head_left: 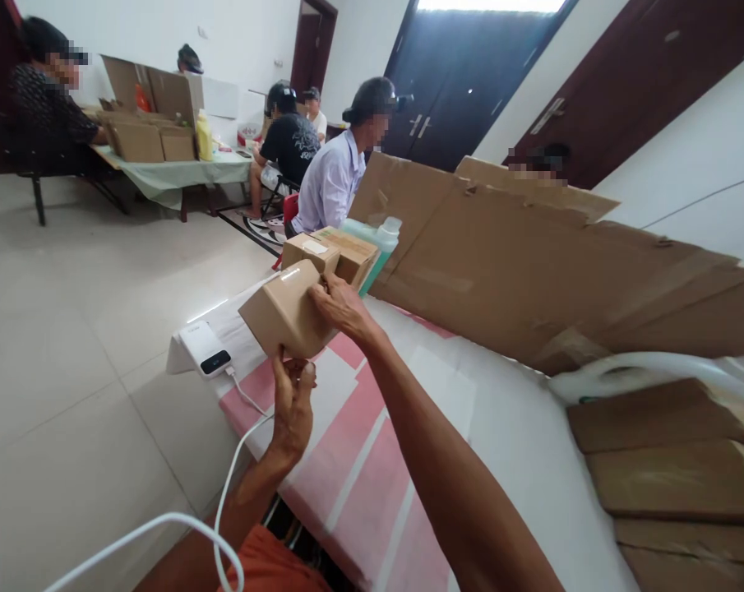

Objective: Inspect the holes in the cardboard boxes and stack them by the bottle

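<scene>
A small brown cardboard box (279, 308) is tilted above the far left corner of the table. My right hand (342, 308) grips its right side, fingers closed at the edge. From below, my left hand (293, 407) holds the lower edge with bent fingers; part of the grip is hidden by the box. Just behind it stand another small box with a white label (313, 247) and a further carton (350, 247). A jug of green liquid (381, 255) is beside these, partly hidden.
A white power bank (205, 349) with a cable (248, 397) lies at the table's left edge. Tall cardboard (532, 271) borders the far side. Several brown boxes (673, 477) and a white plastic container (643, 370) are at right. Several people sit beyond, around another table (162, 173).
</scene>
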`<state>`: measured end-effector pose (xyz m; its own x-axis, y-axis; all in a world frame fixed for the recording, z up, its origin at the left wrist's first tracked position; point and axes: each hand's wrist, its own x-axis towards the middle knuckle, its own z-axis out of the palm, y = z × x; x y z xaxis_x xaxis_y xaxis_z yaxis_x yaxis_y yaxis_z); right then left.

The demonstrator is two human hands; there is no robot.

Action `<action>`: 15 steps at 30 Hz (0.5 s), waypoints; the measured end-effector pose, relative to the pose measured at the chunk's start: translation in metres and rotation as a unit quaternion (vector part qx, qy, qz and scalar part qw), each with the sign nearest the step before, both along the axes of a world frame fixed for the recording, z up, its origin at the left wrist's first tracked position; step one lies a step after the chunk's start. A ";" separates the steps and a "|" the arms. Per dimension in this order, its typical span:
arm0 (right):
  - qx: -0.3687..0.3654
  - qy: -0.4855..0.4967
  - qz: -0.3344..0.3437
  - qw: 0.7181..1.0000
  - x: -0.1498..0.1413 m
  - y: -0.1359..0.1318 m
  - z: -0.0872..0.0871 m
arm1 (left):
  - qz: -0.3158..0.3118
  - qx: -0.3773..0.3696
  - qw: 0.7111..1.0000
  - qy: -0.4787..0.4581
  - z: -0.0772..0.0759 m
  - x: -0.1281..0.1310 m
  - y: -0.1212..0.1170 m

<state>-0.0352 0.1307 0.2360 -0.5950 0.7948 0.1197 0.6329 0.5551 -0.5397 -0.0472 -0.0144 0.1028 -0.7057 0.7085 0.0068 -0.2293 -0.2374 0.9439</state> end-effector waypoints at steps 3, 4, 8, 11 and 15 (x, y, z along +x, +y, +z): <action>0.010 0.009 0.001 1.000 -0.018 0.004 -0.010 | 0.007 0.005 0.999 -0.041 -0.001 -0.016 0.016; 0.016 0.016 0.001 1.000 -0.023 0.004 -0.014 | 0.011 0.009 0.998 -0.055 -0.001 -0.020 0.021; 0.036 0.071 0.020 0.997 -0.031 0.002 -0.025 | 0.033 0.021 0.995 -0.095 -0.004 -0.033 0.044; 0.040 0.128 0.020 0.991 -0.020 -0.005 -0.032 | 0.046 0.029 0.994 -0.098 -0.005 -0.044 0.056; 0.030 0.194 -0.012 0.980 0.040 -0.037 -0.052 | 0.034 0.025 0.996 -0.083 -0.003 -0.051 0.054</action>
<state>0.0049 0.0937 0.1840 -0.4770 0.7921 0.3810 0.3994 0.5815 -0.7088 -0.0987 0.0400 0.0997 -0.7456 0.6615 -0.0808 -0.3641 -0.3029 0.8807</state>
